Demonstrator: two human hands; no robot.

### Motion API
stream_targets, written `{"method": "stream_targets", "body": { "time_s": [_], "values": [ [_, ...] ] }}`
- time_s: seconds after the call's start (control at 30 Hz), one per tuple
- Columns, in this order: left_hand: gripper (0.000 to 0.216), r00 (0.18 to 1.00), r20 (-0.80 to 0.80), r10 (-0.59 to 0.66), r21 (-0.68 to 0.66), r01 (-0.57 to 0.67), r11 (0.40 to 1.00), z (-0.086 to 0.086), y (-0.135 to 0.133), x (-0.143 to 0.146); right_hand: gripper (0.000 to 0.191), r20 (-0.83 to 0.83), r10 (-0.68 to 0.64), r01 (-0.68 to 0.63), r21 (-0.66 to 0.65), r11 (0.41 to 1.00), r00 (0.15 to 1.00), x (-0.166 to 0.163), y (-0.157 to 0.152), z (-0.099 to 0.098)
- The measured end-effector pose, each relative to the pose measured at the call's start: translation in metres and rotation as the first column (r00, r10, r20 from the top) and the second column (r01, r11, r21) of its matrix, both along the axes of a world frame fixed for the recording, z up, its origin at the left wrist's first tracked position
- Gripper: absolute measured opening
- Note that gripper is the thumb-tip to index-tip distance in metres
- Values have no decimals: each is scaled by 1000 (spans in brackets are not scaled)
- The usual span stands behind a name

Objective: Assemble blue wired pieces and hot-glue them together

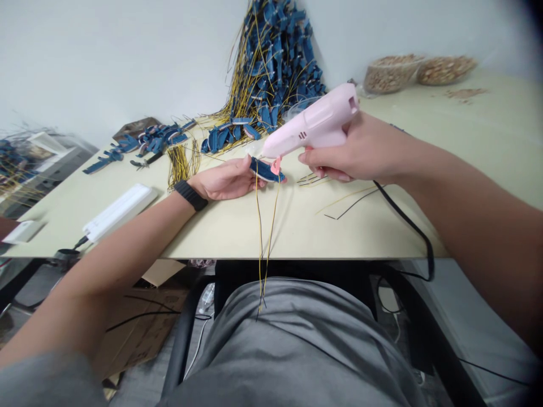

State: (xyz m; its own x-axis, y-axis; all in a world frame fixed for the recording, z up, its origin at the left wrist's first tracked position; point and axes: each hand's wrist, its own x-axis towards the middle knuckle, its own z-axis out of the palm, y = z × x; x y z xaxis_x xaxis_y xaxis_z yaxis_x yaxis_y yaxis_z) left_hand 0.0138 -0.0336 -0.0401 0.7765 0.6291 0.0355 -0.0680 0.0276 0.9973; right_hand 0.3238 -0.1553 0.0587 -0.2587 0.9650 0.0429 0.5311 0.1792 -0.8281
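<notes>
Grey cloth (305, 345) is seen nearest, while above the table (224, 234) a blue strip (265, 170), presumably light, pliable and best held by its edges, is pinched by the left hand (227, 181) near a pink glue gun (314, 125) gripped in the right hand (365, 148).

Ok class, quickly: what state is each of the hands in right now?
Left hand: closed, holding a blue strip.
Right hand: closed around a pink glue gun.
</notes>
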Motion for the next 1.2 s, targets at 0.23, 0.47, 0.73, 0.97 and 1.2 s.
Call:
{"method": "stream_targets", "body": {
  "time_s": [0.23,0.47,0.73,0.97,1.2],
  "values": [
    [69,997,54,-53,30,51,998,-2,-1,1,41,-2,4,-4,0,1000,1000,-1,0,0],
    [59,999,47,-20,21,19,1000,6,-10,3,36,-3,2,-2,-15,1000,1000,-3,-1,2],
    [56,998,32,46,-41,-44,998,-3,-3,5,41,-33,15,-16,-16,1000,999,-5,-5,4],
    [61,997,59,-45,-19,47,999,5,-7,3,24,-10,49,-49,13,999,999,3,-2,3],
    [56,999,28,28,-30,-28,999,6,-7,1,28,-64,22,-23,-7,1000,998,5,-2,6]
  ]
}}
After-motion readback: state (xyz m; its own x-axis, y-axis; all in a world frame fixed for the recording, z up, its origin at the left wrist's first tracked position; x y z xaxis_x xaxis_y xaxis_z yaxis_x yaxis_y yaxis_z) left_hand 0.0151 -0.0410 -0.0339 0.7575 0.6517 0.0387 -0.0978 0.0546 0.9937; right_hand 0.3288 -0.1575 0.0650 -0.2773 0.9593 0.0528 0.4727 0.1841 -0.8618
